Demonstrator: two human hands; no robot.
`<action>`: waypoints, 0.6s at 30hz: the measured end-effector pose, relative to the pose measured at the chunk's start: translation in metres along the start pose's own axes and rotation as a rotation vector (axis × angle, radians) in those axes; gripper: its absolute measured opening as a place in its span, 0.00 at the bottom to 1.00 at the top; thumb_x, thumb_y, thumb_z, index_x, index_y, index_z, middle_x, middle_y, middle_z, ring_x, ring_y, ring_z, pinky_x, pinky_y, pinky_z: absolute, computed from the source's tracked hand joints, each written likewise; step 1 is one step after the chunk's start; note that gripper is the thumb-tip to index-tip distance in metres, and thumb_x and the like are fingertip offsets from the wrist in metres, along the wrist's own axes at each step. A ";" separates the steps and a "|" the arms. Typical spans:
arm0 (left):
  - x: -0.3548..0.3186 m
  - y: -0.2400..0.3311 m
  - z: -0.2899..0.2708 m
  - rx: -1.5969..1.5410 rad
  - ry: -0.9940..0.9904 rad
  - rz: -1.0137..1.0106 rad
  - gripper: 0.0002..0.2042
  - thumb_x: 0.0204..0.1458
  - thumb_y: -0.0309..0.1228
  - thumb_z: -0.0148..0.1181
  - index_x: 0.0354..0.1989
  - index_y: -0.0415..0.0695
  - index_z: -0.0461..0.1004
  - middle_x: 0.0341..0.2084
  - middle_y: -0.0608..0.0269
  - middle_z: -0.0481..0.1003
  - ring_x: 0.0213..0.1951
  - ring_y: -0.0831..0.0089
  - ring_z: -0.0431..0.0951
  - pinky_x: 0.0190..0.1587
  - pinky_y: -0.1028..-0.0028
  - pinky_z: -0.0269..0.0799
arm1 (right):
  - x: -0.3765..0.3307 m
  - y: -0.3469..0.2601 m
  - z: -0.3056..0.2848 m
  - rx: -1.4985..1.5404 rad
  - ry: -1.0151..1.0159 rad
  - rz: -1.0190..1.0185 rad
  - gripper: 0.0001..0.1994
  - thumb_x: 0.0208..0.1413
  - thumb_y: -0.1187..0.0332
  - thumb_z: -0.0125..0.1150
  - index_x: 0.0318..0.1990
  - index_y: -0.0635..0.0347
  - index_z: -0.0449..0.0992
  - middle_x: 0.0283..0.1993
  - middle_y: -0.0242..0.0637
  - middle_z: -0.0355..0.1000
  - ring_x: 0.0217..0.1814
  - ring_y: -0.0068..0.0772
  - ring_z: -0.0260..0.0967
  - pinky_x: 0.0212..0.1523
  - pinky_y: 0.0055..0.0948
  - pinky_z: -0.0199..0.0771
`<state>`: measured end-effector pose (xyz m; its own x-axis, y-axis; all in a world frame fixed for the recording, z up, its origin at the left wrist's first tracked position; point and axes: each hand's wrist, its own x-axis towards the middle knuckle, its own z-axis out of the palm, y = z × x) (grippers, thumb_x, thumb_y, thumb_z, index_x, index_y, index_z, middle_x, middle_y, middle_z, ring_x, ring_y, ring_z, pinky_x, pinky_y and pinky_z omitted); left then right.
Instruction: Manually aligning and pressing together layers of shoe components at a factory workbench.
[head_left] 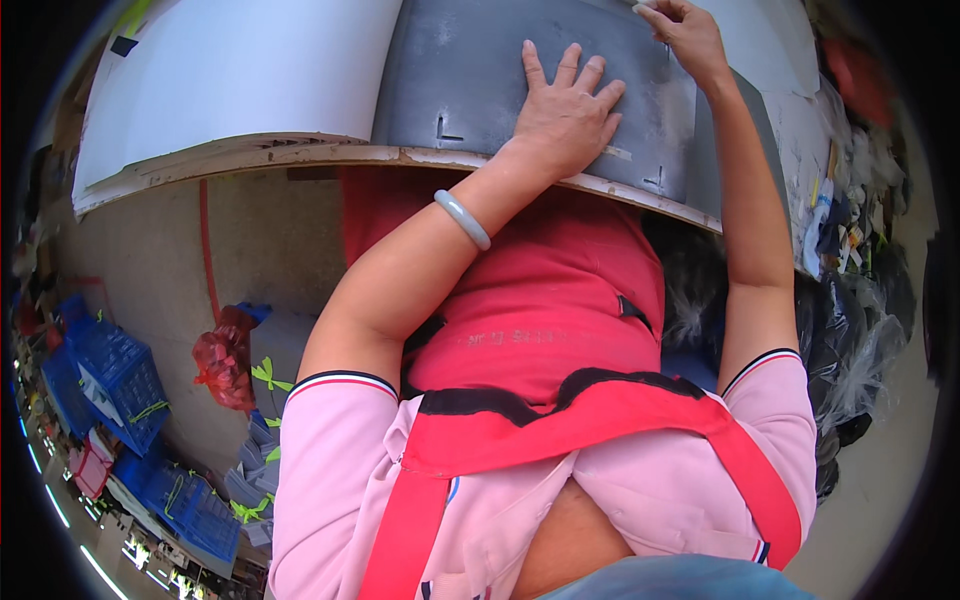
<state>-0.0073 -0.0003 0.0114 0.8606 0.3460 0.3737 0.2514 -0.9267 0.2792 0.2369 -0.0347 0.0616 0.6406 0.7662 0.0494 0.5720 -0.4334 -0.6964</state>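
My left hand (567,118) lies flat with its fingers spread on a dark grey sheet (450,70), close to the work table's near edge. The sheet has black L-shaped corner marks and pale smudges. At the far right of the sheet my right hand (692,42) is closed in a pinch. A small pale end shows at its fingertips, partly cut off by the top of the picture, so its kind cannot be made out. Beneath that forearm is a narrower dark grey strip (738,150).
Large white sheets (240,70) cover the table's left, above its worn edge (270,157). Blue crates (120,368), a red plastic bag (228,358) and grey bundles with green ties (252,470) stand on the floor at left. Plastic bags (850,340) crowd the right side.
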 end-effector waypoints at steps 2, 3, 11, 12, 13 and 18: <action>-0.006 -0.006 0.000 -0.023 0.030 -0.014 0.20 0.60 0.46 0.55 0.58 0.56 0.75 0.63 0.58 0.67 0.69 0.52 0.59 0.64 0.25 0.39 | -0.005 -0.048 0.038 0.000 -0.082 -0.066 0.08 0.56 0.68 0.65 0.34 0.65 0.80 0.25 0.34 0.75 0.26 0.22 0.70 0.30 0.27 0.73; -0.005 -0.004 -0.001 -0.041 0.030 -0.012 0.20 0.59 0.45 0.55 0.58 0.55 0.75 0.62 0.57 0.67 0.69 0.52 0.59 0.64 0.25 0.39 | -0.006 -0.061 0.051 -0.059 -0.069 -0.120 0.08 0.56 0.68 0.65 0.35 0.65 0.80 0.25 0.37 0.76 0.27 0.26 0.72 0.32 0.29 0.74; -0.003 0.001 -0.002 -0.102 -0.033 -0.012 0.22 0.59 0.44 0.55 0.60 0.50 0.73 0.63 0.53 0.64 0.70 0.49 0.54 0.64 0.22 0.35 | 0.029 -0.105 0.128 -0.162 -0.093 -0.443 0.09 0.56 0.67 0.65 0.37 0.64 0.81 0.34 0.49 0.78 0.37 0.46 0.78 0.41 0.38 0.76; -0.002 0.001 -0.002 -0.101 -0.029 -0.018 0.22 0.59 0.44 0.55 0.60 0.50 0.73 0.63 0.53 0.64 0.70 0.49 0.54 0.64 0.22 0.35 | 0.034 -0.106 0.133 -0.199 -0.088 -0.498 0.08 0.56 0.67 0.64 0.36 0.64 0.80 0.34 0.50 0.78 0.38 0.48 0.77 0.42 0.40 0.76; -0.002 0.002 -0.003 -0.115 -0.025 -0.010 0.22 0.59 0.44 0.55 0.60 0.49 0.73 0.63 0.53 0.64 0.70 0.49 0.53 0.64 0.22 0.35 | 0.038 -0.106 0.136 -0.237 -0.084 -0.552 0.07 0.56 0.68 0.64 0.35 0.64 0.80 0.34 0.50 0.78 0.39 0.50 0.77 0.43 0.41 0.76; -0.002 -0.001 -0.002 -0.148 -0.009 -0.002 0.23 0.59 0.44 0.54 0.61 0.48 0.72 0.63 0.52 0.63 0.70 0.48 0.52 0.63 0.21 0.36 | 0.043 -0.115 0.139 -0.298 -0.097 -0.624 0.06 0.54 0.69 0.62 0.33 0.64 0.79 0.35 0.50 0.77 0.41 0.53 0.76 0.44 0.43 0.75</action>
<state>-0.0102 0.0003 0.0125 0.8643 0.3460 0.3650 0.1858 -0.8941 0.4076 0.1277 0.1144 0.0446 0.1064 0.9472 0.3025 0.9434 0.0000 -0.3318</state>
